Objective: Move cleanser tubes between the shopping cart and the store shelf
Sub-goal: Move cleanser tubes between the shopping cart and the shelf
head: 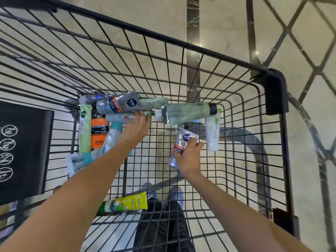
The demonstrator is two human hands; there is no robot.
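I look down into a black wire shopping cart (209, 50) with several cleanser tubes piled at its far end. My right hand (187, 157) is closed around a silver Nivea tube (183, 140) above the cart floor. My left hand (135, 128) reaches into the pile, its fingers on a pale white tube (116, 117) beneath a grey and orange Nivea tube (120, 104). A long pale green tube (189, 112), a white tube (212, 135), a light green tube (85, 128) and an orange and black tube (98, 131) lie around. A yellow-green tube (127, 203) lies near me. No shelf is in view.
The cart's child-seat flap (21, 148) with white warning icons stands at the left. Beige tiled floor (227, 24) shows through the wires. My dark trousers and grey shoes (163, 193) show below the cart. A second cart's wire frame (309, 51) is at the right.
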